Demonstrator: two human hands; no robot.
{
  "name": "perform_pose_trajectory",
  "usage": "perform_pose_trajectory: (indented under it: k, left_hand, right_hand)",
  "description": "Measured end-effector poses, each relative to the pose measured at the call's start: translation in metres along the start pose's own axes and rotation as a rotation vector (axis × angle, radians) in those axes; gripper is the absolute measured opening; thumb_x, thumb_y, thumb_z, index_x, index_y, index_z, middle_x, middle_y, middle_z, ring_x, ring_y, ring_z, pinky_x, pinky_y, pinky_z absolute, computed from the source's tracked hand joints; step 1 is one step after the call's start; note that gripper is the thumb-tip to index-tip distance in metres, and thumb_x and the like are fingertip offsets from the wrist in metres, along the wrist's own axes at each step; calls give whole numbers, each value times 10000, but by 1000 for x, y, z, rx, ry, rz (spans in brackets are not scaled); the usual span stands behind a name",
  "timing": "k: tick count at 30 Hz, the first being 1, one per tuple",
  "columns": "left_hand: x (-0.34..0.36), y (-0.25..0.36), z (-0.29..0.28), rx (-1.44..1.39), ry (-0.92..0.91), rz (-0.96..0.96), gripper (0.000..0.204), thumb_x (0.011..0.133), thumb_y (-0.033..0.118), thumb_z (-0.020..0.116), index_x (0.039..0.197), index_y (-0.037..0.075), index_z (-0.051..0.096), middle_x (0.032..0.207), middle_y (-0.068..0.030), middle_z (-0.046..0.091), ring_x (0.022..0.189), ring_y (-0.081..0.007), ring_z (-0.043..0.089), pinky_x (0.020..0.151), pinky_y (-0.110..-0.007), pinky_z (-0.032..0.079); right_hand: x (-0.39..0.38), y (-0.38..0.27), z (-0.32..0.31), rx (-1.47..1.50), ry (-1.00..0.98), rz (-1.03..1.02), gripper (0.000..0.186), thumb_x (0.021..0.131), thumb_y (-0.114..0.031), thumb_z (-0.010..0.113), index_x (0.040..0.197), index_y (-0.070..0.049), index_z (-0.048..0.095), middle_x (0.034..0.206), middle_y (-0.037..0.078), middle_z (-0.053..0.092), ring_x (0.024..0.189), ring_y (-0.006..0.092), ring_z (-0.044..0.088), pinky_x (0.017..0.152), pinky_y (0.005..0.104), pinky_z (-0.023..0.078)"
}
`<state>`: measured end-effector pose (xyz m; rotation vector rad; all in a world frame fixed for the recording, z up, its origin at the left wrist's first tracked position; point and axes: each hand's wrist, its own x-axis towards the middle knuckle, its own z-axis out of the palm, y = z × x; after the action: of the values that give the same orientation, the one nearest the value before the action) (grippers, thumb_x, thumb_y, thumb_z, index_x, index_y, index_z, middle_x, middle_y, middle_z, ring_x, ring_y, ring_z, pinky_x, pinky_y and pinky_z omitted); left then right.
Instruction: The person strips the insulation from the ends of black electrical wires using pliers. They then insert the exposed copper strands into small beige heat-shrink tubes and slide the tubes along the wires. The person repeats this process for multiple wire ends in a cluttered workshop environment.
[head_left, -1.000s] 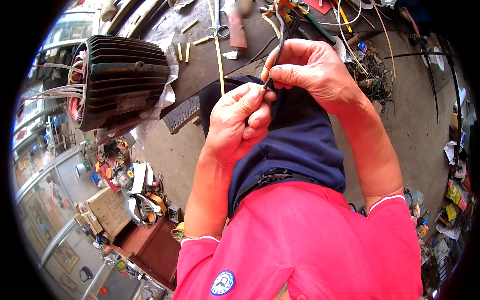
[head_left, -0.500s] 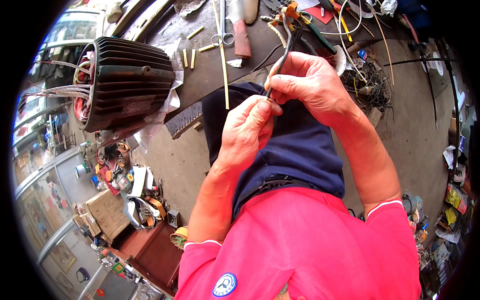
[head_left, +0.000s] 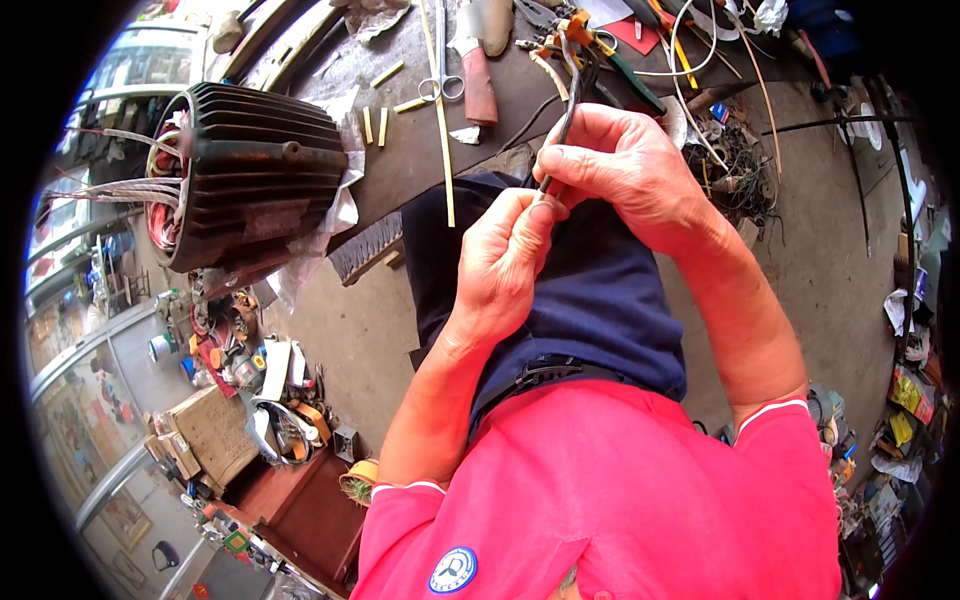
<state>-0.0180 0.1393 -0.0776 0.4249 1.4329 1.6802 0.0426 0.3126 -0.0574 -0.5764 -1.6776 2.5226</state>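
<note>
A black cable (head_left: 572,112) runs down from the bench's far side into my two hands, which meet above my lap. My right hand (head_left: 610,170) pinches it between thumb and forefinger. Just below, my left hand (head_left: 512,250) grips the cable's lower end with the thumb pressed on the fingers; the tip itself is hidden. Nearest to the hands on the bench lie scissors (head_left: 441,80), a long pale-yellow sleeve (head_left: 446,150), a knife with a reddish handle (head_left: 480,88) and pliers with green-and-orange handles (head_left: 635,82).
A black finned motor housing (head_left: 265,175) with white leads lies at the left of the dark bench (head_left: 395,180). Short yellow sleeve pieces (head_left: 383,126) are beside it. A tangle of wire (head_left: 735,170) lies at the right, and a brush (head_left: 368,245) is under the bench edge.
Both hands keep their pinch on the cable, with the left hand shifted slightly right and its fingers closer to the right hand. The view has tilted a little.
</note>
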Motion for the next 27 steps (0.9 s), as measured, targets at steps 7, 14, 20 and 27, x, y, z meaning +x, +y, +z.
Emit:
perform_pose_trajectory:
  k: [7,14,20,27]
  left_hand:
    - [3,-3,5,34,42,1,284,1060,281,537,938,37,615,646,89,431,559,-2,338,489,-191,265]
    - [5,-4,12,22,81,22,278,1061,273,535,935,37,613,635,82,435,537,-8,342,477,-192,268]
    - [3,8,-4,-470,-156,-262,313,1071,262,473,1055,-15,617,619,-26,507,478,-79,429,424,-217,334]
    - [9,1,-6,-220,-117,-241,262,1024,186,590,1152,-28,670,640,-4,556,490,-61,460,442,-205,368]
  right_hand:
    - [1,11,5,-5,50,-60,165,921,-127,700,862,22,663,744,46,650,653,98,603,601,266,512]
    - [0,15,8,46,90,-75,174,928,-141,699,872,20,671,749,46,657,648,102,602,603,267,508]
    - [4,7,-5,109,61,-1,190,947,-202,686,901,-18,691,823,29,683,734,85,616,673,251,506]
    - [-2,2,-7,89,9,4,169,964,-203,670,924,-39,681,835,16,677,703,69,586,655,227,491]
